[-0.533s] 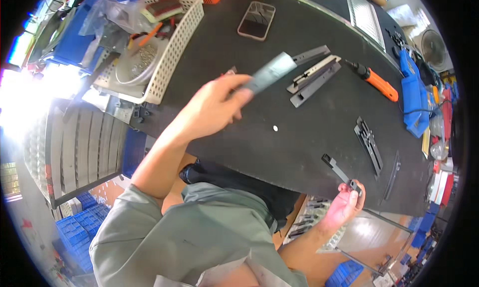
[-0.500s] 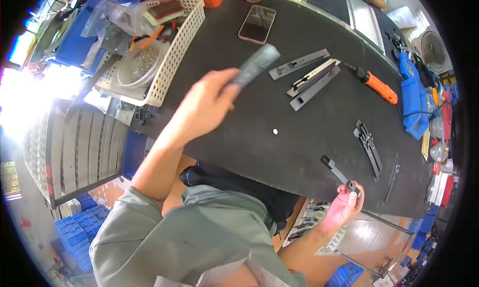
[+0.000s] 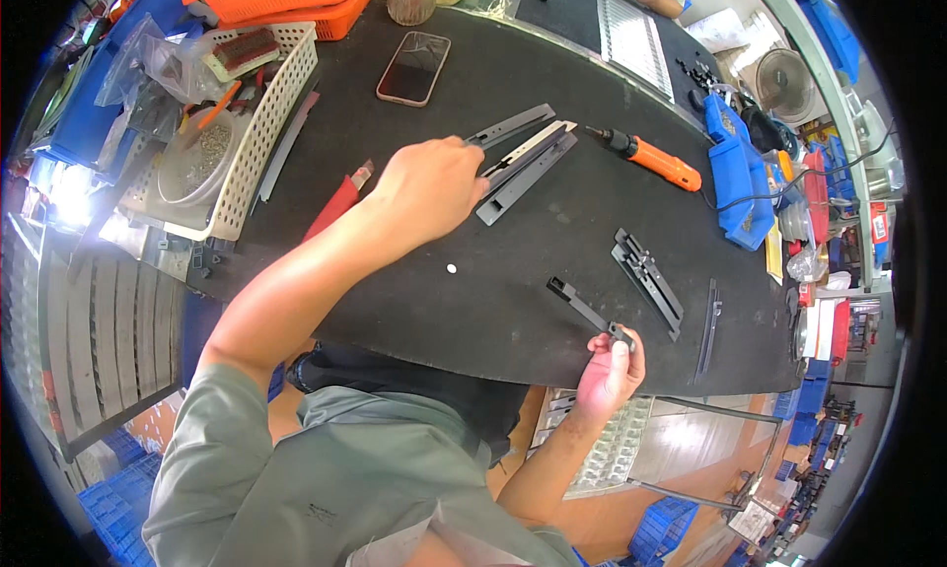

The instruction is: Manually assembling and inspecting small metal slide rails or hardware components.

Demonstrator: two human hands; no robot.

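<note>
My left hand (image 3: 429, 187) reaches over the near ends of several slim grey channel-shaped strips, fingers curled. It covers the near end of the leftmost grey strip (image 3: 518, 123); whether its hidden fingertips grip it cannot be told. A pale-edged strip (image 3: 523, 155) and another grey strip (image 3: 528, 180) lie close by. Near the table's front edge my right hand (image 3: 610, 375) pinches a narrow grey strip with a black end piece (image 3: 584, 311). Beyond that hand lies a black slotted bracket assembly (image 3: 646, 281), with thin dark rods (image 3: 707, 330) to its right.
An orange power screwdriver (image 3: 656, 163), a phone (image 3: 414, 69) and a small white disc (image 3: 452, 268) lie on the dark table. A red-handled tool (image 3: 335, 207) is partly under my left forearm. A grey bar (image 3: 288, 145) lies beside the white basket (image 3: 261, 123). Blue bins (image 3: 738, 187) stand right.
My left hand has let go of the grey bar, which now lies beside the basket, and moved to the strips. My right hand keeps its hold. The view has shifted right.
</note>
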